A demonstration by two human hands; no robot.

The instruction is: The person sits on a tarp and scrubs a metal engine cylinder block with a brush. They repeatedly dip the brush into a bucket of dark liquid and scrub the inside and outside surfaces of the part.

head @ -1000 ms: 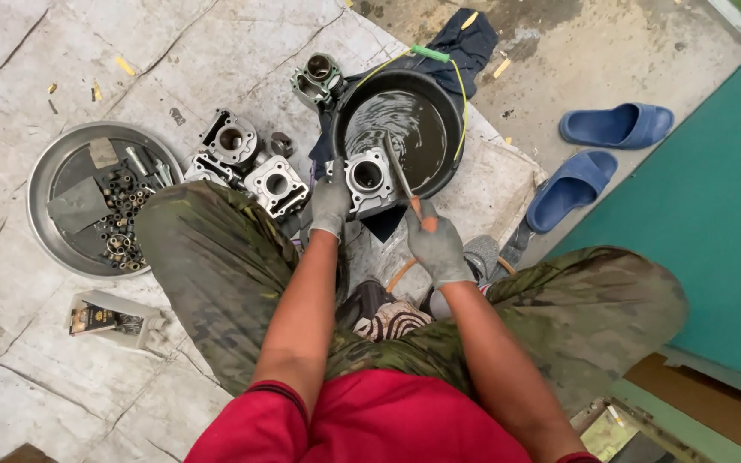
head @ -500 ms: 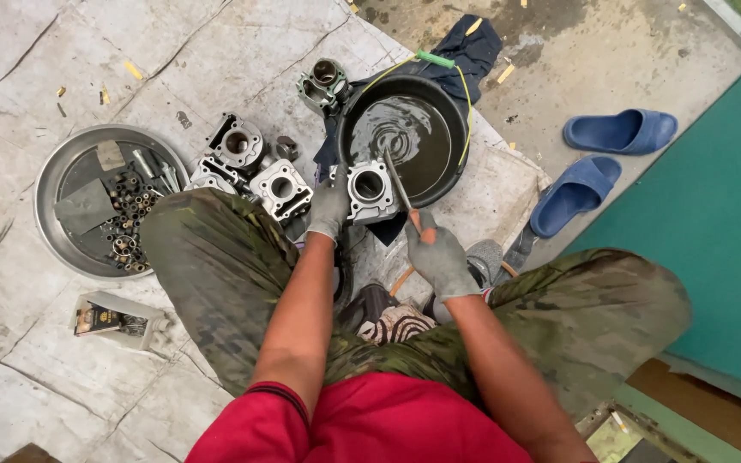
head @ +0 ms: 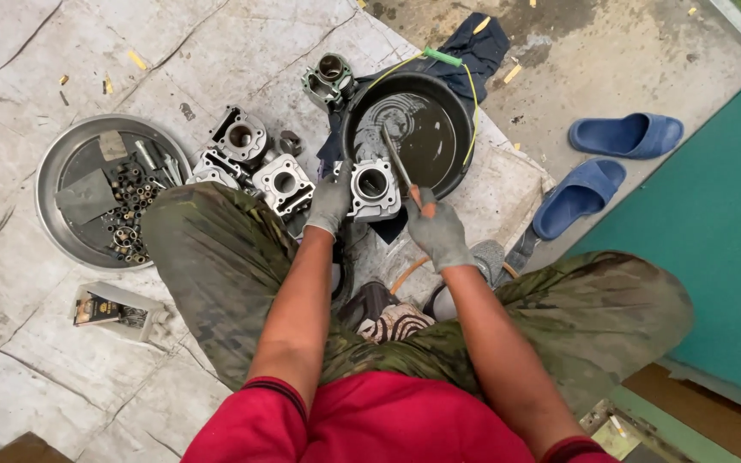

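A flat rectangular packet (head: pixel 111 310) with a dark label lies on the pavement at left, while the gloved left hand (head: pixel 330 202) grips a metal engine cylinder (head: pixel 373 187) at the black basin's (head: pixel 456 163) rim and the right hand (head: pixel 437 231), fingers clenched, holds a slim tool (head: pixel 398 161) over it.

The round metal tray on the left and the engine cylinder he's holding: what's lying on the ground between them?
In the head view, two more engine cylinders lie between the metal tray and the held cylinder.
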